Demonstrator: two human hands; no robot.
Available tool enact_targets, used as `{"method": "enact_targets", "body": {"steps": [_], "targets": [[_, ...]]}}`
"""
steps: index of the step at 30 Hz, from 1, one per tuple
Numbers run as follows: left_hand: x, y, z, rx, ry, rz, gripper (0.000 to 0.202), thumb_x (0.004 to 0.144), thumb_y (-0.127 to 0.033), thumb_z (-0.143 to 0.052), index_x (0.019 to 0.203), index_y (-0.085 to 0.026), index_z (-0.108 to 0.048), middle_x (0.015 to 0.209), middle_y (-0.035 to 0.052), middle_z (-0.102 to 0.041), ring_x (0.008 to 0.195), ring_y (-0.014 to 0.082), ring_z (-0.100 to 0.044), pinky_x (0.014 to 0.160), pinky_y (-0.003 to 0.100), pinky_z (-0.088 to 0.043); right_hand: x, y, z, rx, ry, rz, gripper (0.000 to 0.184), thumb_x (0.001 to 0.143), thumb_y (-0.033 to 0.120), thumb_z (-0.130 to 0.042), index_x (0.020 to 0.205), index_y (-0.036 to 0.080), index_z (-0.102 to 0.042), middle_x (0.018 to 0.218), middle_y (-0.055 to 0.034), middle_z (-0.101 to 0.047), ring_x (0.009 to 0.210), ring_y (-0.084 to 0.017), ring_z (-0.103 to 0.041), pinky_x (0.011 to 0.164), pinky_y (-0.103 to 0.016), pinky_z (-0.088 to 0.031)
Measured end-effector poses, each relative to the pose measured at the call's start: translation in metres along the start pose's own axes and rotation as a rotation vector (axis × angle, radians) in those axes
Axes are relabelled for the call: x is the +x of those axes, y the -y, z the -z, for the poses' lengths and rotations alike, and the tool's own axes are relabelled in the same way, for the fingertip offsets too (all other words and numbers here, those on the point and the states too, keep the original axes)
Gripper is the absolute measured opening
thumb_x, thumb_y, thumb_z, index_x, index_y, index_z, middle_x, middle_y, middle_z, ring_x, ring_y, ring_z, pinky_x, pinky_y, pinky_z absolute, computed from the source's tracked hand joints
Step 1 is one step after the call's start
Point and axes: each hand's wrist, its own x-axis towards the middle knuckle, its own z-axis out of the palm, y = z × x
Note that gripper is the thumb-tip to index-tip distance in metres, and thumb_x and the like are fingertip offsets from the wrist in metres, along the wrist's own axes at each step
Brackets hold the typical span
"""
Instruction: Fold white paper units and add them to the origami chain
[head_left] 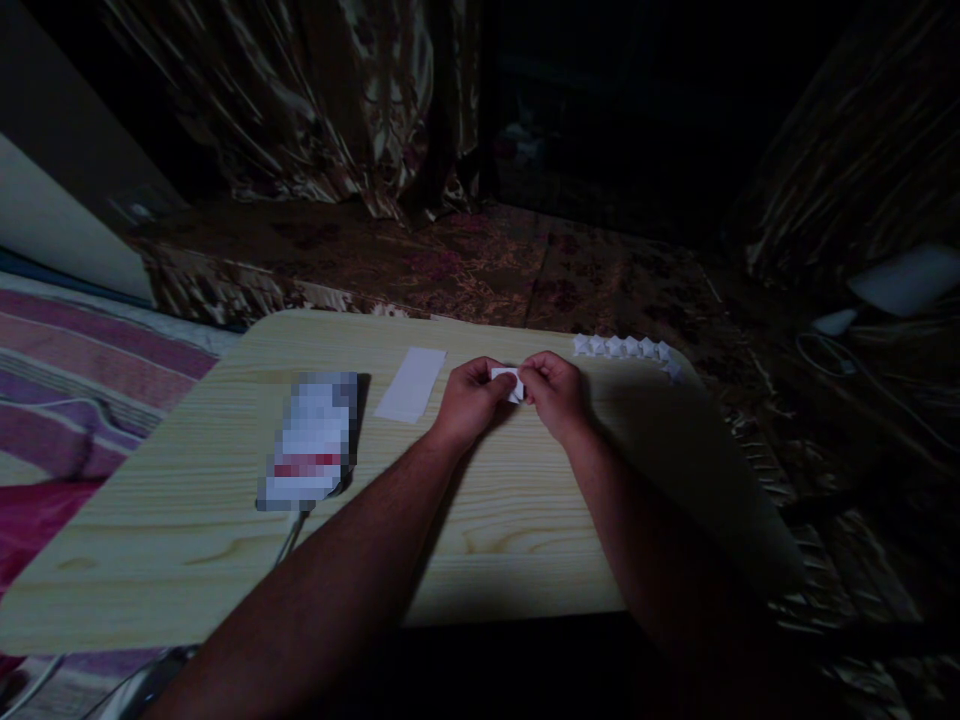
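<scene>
- Head view, middle of the frame: I see a small folded white paper held up between two bare hands, over the far half of the table.
- Left hand: thumb laid across the front of the paper, with the curled fingers behind it, so it is pinching the piece from its left side.
- Right hand: thumb and forefinger pinch together at the paper's right edge; I cannot make out the other fingertips, which are curled in.
- Just left of the hands lie flat white paper strips, slanted; I cannot count the layers from here.
- Upper right of the tabletop, I count seven folded paper stars: six in a row along the far edge, one just below the row's right end.
- Left of centre, a phone lies aslant, its screen blurred into blocks, with a pale cable running from its lower end.
- All of it sits on a light wood-grain table with rounded corners.
- Left edge of the frame: striped bedding and a magenta cloth.
- Upper left to top centre: a shiny patterned curtain, dimly lit.
</scene>
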Motion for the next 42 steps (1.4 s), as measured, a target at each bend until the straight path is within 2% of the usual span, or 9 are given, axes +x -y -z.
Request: {"method": "enact_targets", "body": {"steps": [9, 15, 20, 30, 37, 42], "targets": [[-0.0006, -0.0040, 0.0003, -0.003, 0.088, 0.026, 0.021, 0.061, -0.021, -0.071, 0.077, -0.014, -0.059, 0.070, 0.0002, -0.063, 0.060, 0.0115, -0.055, 0.056, 0.023, -0.039, 0.0005, 0.0030, 0.0008, 0.035, -0.069, -0.026, 0.013, 0.072, 0.030, -0.060, 0.073, 0.018, -0.055, 0.049, 0.0070, -0.048, 0.042, -0.008, -0.042, 0.043, -0.020, -0.033], [-0.0019, -0.0046, -0.0004, 0.037, 0.034, 0.032, 0.014, 0.064, -0.022, -0.068, 0.069, -0.015, -0.057, 0.059, -0.0019, -0.058, 0.049, 0.0089, -0.047, 0.048, 0.022, -0.032, 0.0004, 0.0016, 0.0014, 0.051, -0.059, -0.025, 0.015, 0.073, 0.032, -0.060, 0.074, 0.019, -0.054, 0.049, 0.0070, -0.048, 0.041, -0.007, -0.043, 0.043, -0.020, -0.034], [-0.0033, -0.0065, -0.0016, 0.018, 0.023, 0.042, 0.013, 0.064, -0.023, -0.067, 0.068, -0.016, -0.057, 0.057, -0.0016, -0.057, 0.047, 0.0089, -0.045, 0.045, 0.022, -0.030, 0.0010, -0.0004, 0.0019, 0.028, -0.051, -0.014, 0.015, 0.074, 0.033, -0.059, 0.075, 0.019, -0.054, 0.048, 0.0072, -0.047, 0.041, -0.008, -0.043, 0.043, -0.021, -0.034], [-0.0021, -0.0051, -0.0006, 0.044, -0.014, 0.022, 0.012, 0.064, -0.023, -0.066, 0.066, -0.015, -0.057, 0.058, -0.0015, -0.058, 0.050, 0.0095, -0.048, 0.049, 0.023, -0.033, -0.0004, -0.0026, 0.0011, 0.042, -0.017, 0.041, 0.012, 0.074, 0.029, -0.060, 0.073, 0.018, -0.056, 0.052, 0.0059, -0.050, 0.046, -0.007, -0.044, 0.046, -0.020, -0.034], [0.0001, -0.0010, 0.0003, -0.088, -0.012, 0.022, 0.013, 0.063, -0.020, -0.068, 0.064, -0.015, -0.056, 0.060, -0.0018, -0.059, 0.054, 0.0097, -0.050, 0.054, 0.024, -0.036, -0.0014, -0.0029, 0.0006, 0.037, 0.001, 0.049, 0.012, 0.076, 0.029, -0.058, 0.075, 0.018, -0.056, 0.051, 0.0059, -0.049, 0.045, -0.008, -0.043, 0.044, -0.021, -0.031], [-0.0006, -0.0019, -0.0002, -0.068, 0.002, 0.037, 0.012, 0.063, -0.021, -0.068, 0.066, -0.015, -0.058, 0.059, -0.0018, -0.059, 0.051, 0.0086, -0.048, 0.051, 0.023, -0.033, -0.0010, -0.0010, 0.0015, 0.017, -0.012, 0.043, 0.013, 0.075, 0.030, -0.059, 0.074, 0.018, -0.056, 0.052, 0.0054, -0.050, 0.045, -0.008, -0.044, 0.045, -0.021, -0.033]]}}
